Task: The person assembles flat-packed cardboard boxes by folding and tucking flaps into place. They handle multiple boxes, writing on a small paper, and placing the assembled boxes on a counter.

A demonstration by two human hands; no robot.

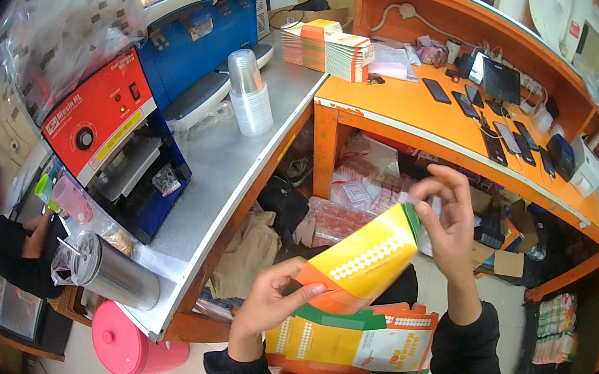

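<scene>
A yellow and orange paper box (358, 259) with a white dotted band and a green end is held up in front of me. My left hand (273, 300) grips its orange end, thumb on the near face and fingers behind. At the green end is my right hand (446, 217), its thumb and curled fingers closing on the edge, slightly blurred. Below, flat unfolded cartons (313, 344) in yellow, orange, green and white lie across my lap, partly covered by the raised box and my arms.
A metal counter (222, 148) at left bears a red and blue sealing machine (98, 119), stacked plastic cups (251, 106) and a steel tumbler (118, 275). Folded boxes (346, 56) and phones (437, 91) lie on the orange desk (379, 104). A pink bucket (127, 342) stands below; a person (17, 251) is far left.
</scene>
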